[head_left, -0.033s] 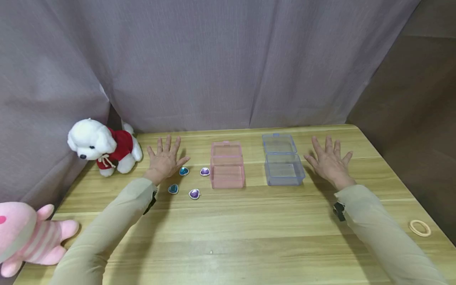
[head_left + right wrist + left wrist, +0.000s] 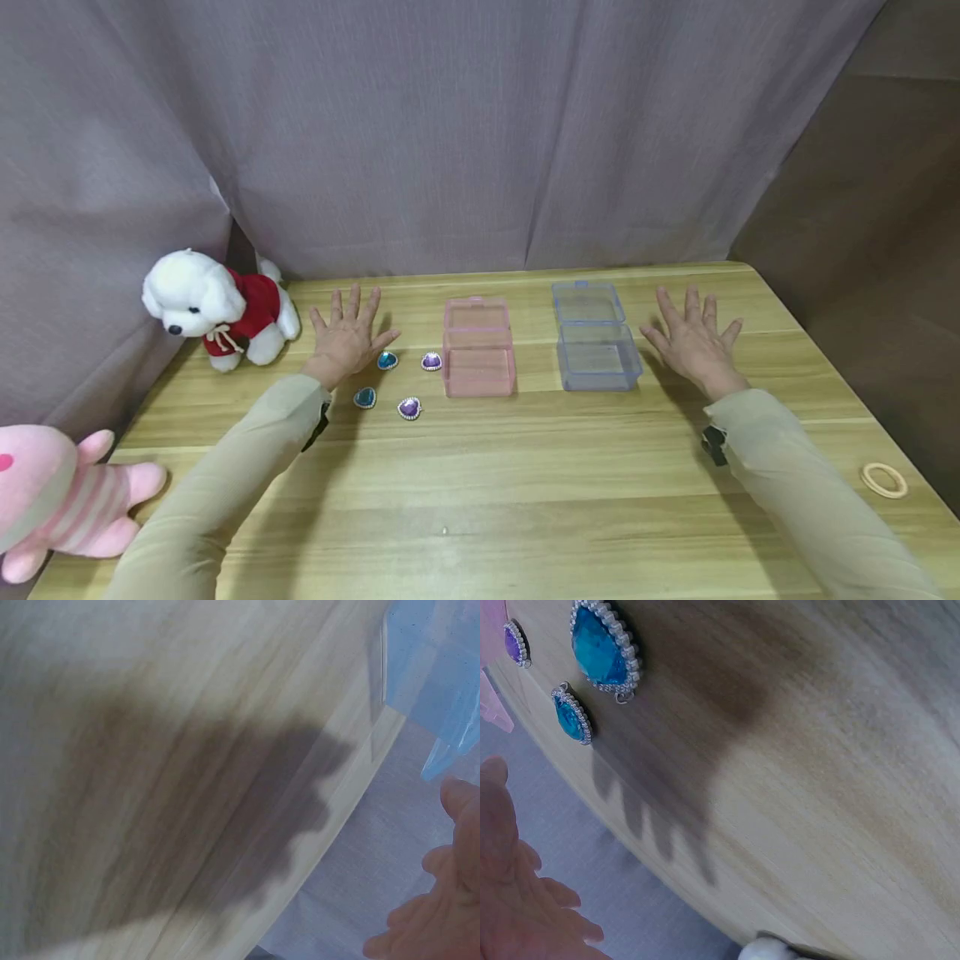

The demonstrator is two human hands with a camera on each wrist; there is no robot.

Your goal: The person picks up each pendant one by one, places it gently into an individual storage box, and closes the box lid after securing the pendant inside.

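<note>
Clearly, the pink box (image 2: 480,387) makes the best landmark: it sits on the wooden table (image 2: 525,500) with its lid swung back on the far side. To its left are 4 gems with pale beaded rims. The farther purple gem (image 2: 431,361) lies just beside the box's left wall, though I cannot tell whether they touch; the nearer purple gem (image 2: 409,408) lies to the left and closer to the person. Farther left of the box lie 2 blue ones, a farther blue gem (image 2: 387,360) and a nearer blue gem (image 2: 364,397).

The left hand (image 2: 345,337) is left of the pink box, past the gems, its grip wide, with all 5 fingers straight and spread. It hangs above the table, near the farther blue gem but apart from it. To the right of the pink box stands the blue box (image 2: 598,381), its lid also swung back. Farther right of the landmark, past the blue box, the right hand (image 2: 693,342) hangs in the air, its grip equally wide and its fingers spread.

Well left of the pink box are a white toy dog (image 2: 258,304) in a red top and, closer to the person, a pink plush toy (image 2: 93,512). A wooden ring (image 2: 885,494) lies well to the box's right, also closer to the person.
</note>
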